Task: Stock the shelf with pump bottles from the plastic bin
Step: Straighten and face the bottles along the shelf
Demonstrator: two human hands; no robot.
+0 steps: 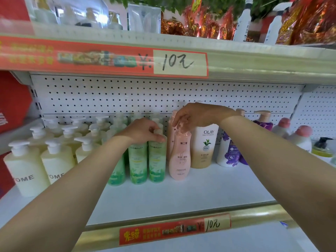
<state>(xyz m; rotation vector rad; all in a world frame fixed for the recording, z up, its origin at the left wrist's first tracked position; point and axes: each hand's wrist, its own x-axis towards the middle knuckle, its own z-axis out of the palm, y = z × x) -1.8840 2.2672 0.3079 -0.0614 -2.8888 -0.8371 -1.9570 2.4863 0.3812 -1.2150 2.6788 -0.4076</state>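
On the white shelf (181,193) stand rows of pump bottles. My left hand (143,130) pinches the pump head of a green bottle (157,160) at the right end of the green row. My right hand (196,115) grips the pump top of a pink bottle (180,157), which stands upright just right of the green ones. A second pink bottle stands behind it, mostly hidden. The plastic bin is out of view.
Cream "HOME" bottles (27,168) fill the left side. An Olay bottle (204,146), a purple-flowered white bottle (228,151) and pink-capped bottles (300,137) stand to the right. The upper shelf edge (254,64) hangs overhead. Bare shelf lies in front of the bottles.
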